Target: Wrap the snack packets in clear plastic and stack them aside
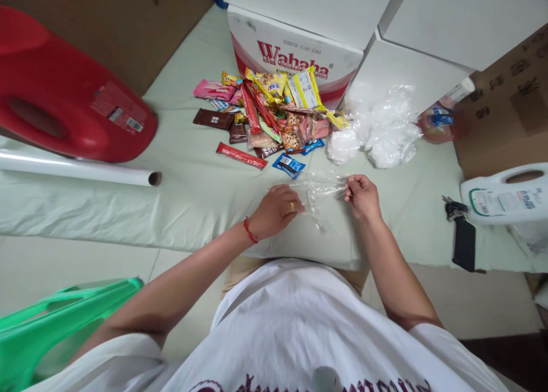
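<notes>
A clear plastic bag [315,188] is stretched between my two hands, just above the pale green cloth. My left hand [279,209], with a ring and a red string bracelet, has its fingers closed on the bag's left part. The bag's right end is gathered in the pinched fingers of my right hand [362,195]. Just beyond my left hand lies a small blue packet [289,165]. Behind it is a heap of wrapped snacks [274,115] in red, yellow, pink and brown. A pile of crumpled clear bags [385,126] sits beyond my right hand.
A white-and-red Wahaha carton [295,49] stands behind the snacks. At left are a big red jug [77,101] and a white roll [81,168]. A white bottle [505,195] and keys with a black case [463,238] lie at right. A green stool [64,318] stands below left.
</notes>
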A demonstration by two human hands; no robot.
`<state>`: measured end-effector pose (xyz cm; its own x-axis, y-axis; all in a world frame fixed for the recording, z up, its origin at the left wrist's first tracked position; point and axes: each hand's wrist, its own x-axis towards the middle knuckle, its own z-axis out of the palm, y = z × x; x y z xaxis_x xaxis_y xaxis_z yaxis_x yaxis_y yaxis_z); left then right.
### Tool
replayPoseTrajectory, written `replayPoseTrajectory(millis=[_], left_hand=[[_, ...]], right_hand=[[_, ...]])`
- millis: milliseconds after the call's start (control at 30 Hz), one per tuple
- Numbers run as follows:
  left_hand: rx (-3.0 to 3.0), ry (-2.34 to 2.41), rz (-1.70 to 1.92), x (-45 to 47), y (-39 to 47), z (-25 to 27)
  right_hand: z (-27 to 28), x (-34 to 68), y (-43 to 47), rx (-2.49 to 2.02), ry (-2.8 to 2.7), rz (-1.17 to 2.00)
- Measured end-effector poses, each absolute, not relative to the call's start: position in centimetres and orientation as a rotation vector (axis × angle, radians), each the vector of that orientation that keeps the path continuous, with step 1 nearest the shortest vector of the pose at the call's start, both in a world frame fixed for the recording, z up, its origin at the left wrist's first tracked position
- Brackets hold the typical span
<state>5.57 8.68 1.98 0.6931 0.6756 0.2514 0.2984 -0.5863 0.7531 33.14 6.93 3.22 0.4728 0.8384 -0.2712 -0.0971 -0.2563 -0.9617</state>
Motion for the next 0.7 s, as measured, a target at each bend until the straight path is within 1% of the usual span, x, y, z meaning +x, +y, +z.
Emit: replayPoseTrajectory(millis=[100,267,300,367,433,467,500,600,633,700], left_hand=[[2.209,0.583,0.672,3.6,8.5,2.3],[2.258,0.589,0.620,1.6,8.4,2.2],[2.252,0.601,0.629,1.5,8.4,2.0],[2.244,0.612,0.642,1.6,8.4,1.5],[2.236,0.601,0.647,1.8,8.4,1.1],[2.228,0.590,0.649,2.0,8.4,1.0],[2.216,0.576,0.652,2.1,8.5,0.9],[2.211,0.536,0.627,2.3,8.9,0.9],[2.224,0.524,0.606,2.2,9.0,0.9],[2.241,0.505,0.565,1.7,9.3,1.0]], right_hand=[[2.4,34.9,7.9,-1.620,-0.620,1.095],[1.9,36.4,9.1,-1.666,-0.617,1.151],[2.2,36.6,8.8,-1.682,-0.647,1.100],[3.4,36.8,7.6,-1.713,-0.787,0.866],[5.0,36.7,5.7,-1.699,-1.054,0.593],[5.9,36.4,4.7,-1.668,-1.229,0.531],[6.8,35.9,3.8,-1.626,-1.420,0.547],[8.1,33.9,2.4,-1.464,-1.903,0.842],[8.1,33.3,2.4,-1.412,-1.992,0.916],[7.5,32.7,2.8,-1.332,-2.067,0.964]])
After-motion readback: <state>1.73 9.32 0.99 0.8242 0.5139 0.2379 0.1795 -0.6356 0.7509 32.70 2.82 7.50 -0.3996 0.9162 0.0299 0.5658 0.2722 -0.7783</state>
